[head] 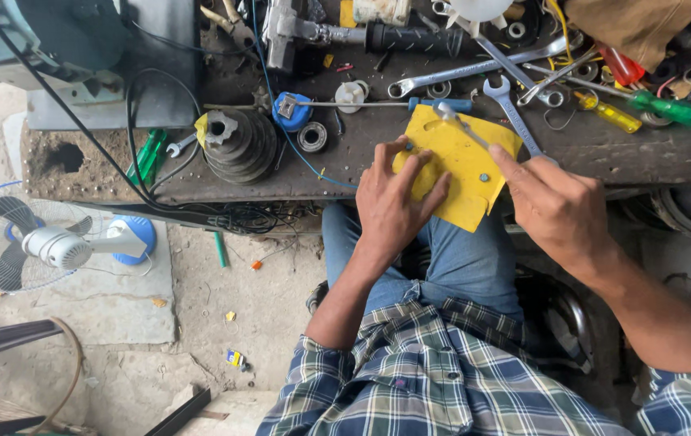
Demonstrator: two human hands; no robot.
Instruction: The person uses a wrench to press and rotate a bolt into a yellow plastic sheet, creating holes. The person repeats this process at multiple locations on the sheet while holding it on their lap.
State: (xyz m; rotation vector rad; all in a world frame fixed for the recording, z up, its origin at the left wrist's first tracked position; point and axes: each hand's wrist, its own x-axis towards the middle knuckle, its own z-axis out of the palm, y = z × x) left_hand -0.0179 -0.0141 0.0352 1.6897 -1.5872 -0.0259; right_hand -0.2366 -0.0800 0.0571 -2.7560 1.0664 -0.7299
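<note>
Workshop floor, concrete and dusty, with a cluttered dark desk [588,149] across the top of the view. At far left, around 9 o'clock, a small white fan [46,242] with black blades lies on the floor. Up on the desk near 11 o'clock sits a black stepped pulley [240,145], green-handled pliers [149,153] just beside it to the left, and a blue round part [293,113] to its right.

Your left hand [394,206] lies flat on the yellow plastic plate [462,165] at centre, fingers spread and pressing its left half down against the desk edge. The plate hangs partly over the edge above your jeans, one corner pointing toward 6 o'clock. A small dark bolt head or hole shows near its lower middle, and another by your left fingertips.

Your right hand [559,206] comes in from 4 o'clock, index finger stretched onto the plate's right edge; the other fingers are curled, and I cannot tell whether they pinch anything. A thin silver spanner [462,125] lies on the plate's upper part, not held.

Judging progress: the plate is steadied, fasteners look seated, no tool is gripped yet, so any tightening or loosening seems left to do.

Farther right, at 1 to 2 o'clock, loose spanners [515,109] are scattered about, along with a yellow screwdriver [608,113] and a green screwdriver [676,109].
</note>
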